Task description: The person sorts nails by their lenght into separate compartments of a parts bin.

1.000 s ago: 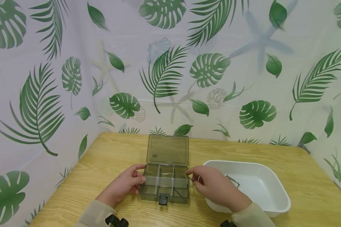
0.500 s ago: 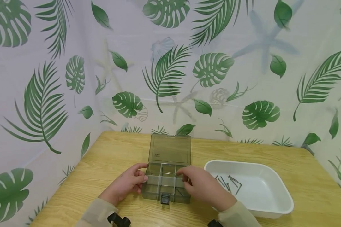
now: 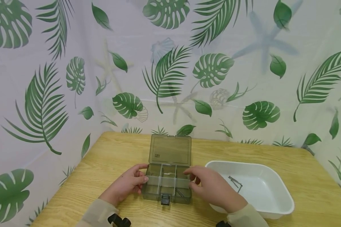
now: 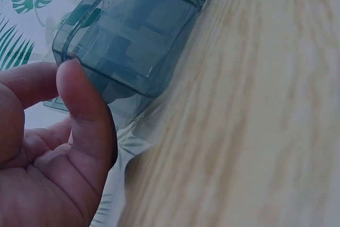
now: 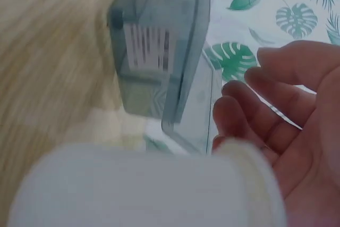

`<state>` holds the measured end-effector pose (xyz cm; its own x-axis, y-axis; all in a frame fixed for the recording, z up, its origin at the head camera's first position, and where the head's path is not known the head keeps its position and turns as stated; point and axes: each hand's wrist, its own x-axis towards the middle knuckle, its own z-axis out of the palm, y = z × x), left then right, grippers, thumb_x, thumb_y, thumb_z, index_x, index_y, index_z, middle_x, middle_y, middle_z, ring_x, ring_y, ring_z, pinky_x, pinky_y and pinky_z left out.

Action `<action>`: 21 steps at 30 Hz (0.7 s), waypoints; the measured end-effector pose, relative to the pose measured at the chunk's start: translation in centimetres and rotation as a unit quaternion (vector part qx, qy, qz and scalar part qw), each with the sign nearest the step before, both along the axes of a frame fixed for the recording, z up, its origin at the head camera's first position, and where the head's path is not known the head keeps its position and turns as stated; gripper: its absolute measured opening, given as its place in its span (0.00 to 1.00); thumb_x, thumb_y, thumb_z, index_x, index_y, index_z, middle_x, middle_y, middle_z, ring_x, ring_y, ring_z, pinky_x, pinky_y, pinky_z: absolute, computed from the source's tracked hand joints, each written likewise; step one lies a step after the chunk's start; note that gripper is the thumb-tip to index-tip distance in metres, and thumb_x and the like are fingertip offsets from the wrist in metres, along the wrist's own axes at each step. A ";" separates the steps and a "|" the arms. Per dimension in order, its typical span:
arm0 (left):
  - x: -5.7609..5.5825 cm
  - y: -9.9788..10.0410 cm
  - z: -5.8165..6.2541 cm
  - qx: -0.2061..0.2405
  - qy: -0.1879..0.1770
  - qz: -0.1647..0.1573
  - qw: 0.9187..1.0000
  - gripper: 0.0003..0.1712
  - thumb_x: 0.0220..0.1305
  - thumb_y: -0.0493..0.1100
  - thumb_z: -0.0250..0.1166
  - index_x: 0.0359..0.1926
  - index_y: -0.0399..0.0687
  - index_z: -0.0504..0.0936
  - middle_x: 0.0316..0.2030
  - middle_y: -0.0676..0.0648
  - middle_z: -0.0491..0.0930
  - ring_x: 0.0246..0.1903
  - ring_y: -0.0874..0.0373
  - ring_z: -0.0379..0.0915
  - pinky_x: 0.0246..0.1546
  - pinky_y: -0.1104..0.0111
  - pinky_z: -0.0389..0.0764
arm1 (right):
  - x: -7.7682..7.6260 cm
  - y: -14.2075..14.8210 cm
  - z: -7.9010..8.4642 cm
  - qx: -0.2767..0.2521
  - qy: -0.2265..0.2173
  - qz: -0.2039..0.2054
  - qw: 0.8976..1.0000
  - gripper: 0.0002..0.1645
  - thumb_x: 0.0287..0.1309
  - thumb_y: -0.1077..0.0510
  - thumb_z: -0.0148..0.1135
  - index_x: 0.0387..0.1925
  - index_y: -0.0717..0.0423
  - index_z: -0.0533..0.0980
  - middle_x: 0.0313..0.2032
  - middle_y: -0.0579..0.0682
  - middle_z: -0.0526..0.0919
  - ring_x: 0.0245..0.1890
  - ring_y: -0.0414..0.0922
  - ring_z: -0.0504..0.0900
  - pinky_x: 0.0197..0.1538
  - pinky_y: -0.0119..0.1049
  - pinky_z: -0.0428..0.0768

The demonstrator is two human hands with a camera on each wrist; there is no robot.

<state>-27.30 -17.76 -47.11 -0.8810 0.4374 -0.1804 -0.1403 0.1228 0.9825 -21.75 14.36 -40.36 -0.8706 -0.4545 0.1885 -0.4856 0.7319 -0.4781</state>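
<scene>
A smoky clear compartment box (image 3: 167,183) with its lid (image 3: 170,150) raised stands on the table, a dark latch (image 3: 165,199) at its front. My left hand (image 3: 125,182) grips the box's left wall; in the left wrist view the thumb (image 4: 79,91) lies at its corner. Beside the right wall hovers my right hand (image 3: 211,186), fingers loosely bent and nothing between them in the right wrist view (image 5: 287,115). Thin dark metal pieces like nails or screws (image 3: 182,193) lie in the front right compartment.
At the right is a white tray (image 3: 287,201), partly behind my right hand, with several more thin metal pieces (image 3: 235,183) inside. In the right wrist view a barcode label (image 5: 150,48) shows on the box's side. A leaf-patterned cloth (image 3: 170,78) hangs behind the wooden table (image 3: 125,148).
My right hand moved left over the right compartments with a thin metal piece, let it go, and drew back right. Another piece now lies in the front right compartment. My left hand kept its grip.
</scene>
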 end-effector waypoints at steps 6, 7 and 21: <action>0.0 0.0 -0.1 0.001 0.000 0.003 1.000 0.38 0.74 0.43 0.63 0.77 0.42 0.57 0.38 0.44 0.70 0.28 0.56 0.66 0.27 0.66 0.77 | 0.0 2.1 0.1 -0.006 0.012 -0.014 1.000 0.19 0.65 0.59 0.66 0.56 0.47 0.81 0.45 0.41 0.83 0.39 0.36 0.79 0.41 0.36 0.80; -0.1 0.0 -0.2 0.000 -0.001 0.004 1.000 0.38 0.74 0.43 0.63 0.77 0.42 0.57 0.38 0.44 0.70 0.28 0.56 0.66 0.27 0.66 0.77 | -0.1 2.4 0.1 -0.008 0.016 -0.014 1.000 0.19 0.65 0.59 0.66 0.56 0.47 0.81 0.44 0.41 0.83 0.39 0.36 0.79 0.40 0.36 0.80; 0.0 0.1 0.1 0.002 -0.002 0.004 1.000 0.38 0.73 0.42 0.63 0.77 0.42 0.57 0.38 0.45 0.69 0.28 0.57 0.65 0.26 0.67 0.77 | -0.7 7.7 0.0 0.001 -0.030 -0.054 0.998 0.21 0.65 0.59 0.65 0.60 0.48 0.79 0.43 0.42 0.82 0.39 0.36 0.79 0.40 0.39 0.79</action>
<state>-27.30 -17.68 -47.02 -0.8838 0.4304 -0.1833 -0.1460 0.1186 0.9822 -22.41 22.02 -40.37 -0.9243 -0.3572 0.1346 -0.3744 0.7795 -0.5022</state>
